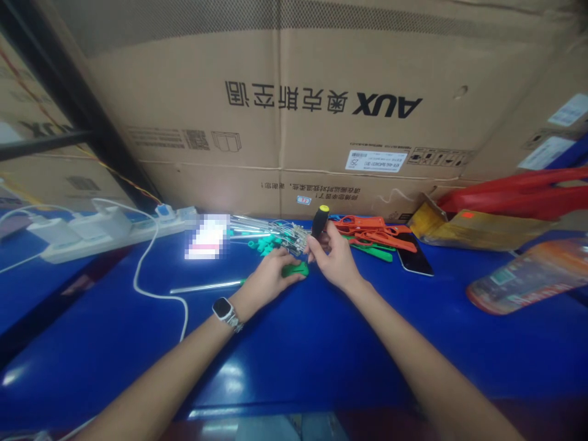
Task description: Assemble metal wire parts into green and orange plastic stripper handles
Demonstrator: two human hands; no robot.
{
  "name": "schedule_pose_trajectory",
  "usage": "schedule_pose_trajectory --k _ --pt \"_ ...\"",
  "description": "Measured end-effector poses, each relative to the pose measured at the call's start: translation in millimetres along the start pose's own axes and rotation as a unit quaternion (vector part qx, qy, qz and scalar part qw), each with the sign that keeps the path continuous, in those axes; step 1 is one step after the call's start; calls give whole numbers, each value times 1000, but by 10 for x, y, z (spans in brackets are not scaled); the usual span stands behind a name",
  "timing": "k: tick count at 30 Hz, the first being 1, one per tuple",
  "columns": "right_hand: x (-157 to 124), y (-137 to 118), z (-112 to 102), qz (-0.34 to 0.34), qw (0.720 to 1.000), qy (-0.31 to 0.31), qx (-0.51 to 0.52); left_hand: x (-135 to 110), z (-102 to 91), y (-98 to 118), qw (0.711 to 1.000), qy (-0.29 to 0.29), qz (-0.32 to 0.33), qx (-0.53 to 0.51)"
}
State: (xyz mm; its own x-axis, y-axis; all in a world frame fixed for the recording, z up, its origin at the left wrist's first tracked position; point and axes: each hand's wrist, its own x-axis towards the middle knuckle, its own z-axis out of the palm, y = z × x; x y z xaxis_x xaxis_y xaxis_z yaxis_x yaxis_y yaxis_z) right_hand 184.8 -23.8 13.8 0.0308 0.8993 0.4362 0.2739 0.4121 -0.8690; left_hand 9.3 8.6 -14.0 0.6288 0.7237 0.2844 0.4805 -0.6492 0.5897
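My left hand is closed around a green plastic handle from which a shiny metal rod runs out to the left over the blue table. A watch is on that wrist. My right hand grips a screwdriver with a black handle and yellow end cap, held upright just beside the green handle. Its tip is hidden by my fingers. Behind my hands lies a pile of metal rods and wires with teal plastic pieces.
Orange plastic parts and green ones lie right of my hands, by a dark phone. A bottle lies further right. White cables and a power strip occupy the left. A large cardboard box stands behind.
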Motion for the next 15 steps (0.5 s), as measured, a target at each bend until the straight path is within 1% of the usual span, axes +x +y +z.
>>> schedule_pose_trajectory --k 4,9,15 --pt "24 2 -28 1 1000 -22 16 -6 -4 5 1000 1 0 5" --pt "99 35 -68 43 995 -38 75 -3 -7 11 1000 0 -4 5" --pt "112 113 -30 47 996 -29 70 1 -5 5 1000 -1 -2 -8"
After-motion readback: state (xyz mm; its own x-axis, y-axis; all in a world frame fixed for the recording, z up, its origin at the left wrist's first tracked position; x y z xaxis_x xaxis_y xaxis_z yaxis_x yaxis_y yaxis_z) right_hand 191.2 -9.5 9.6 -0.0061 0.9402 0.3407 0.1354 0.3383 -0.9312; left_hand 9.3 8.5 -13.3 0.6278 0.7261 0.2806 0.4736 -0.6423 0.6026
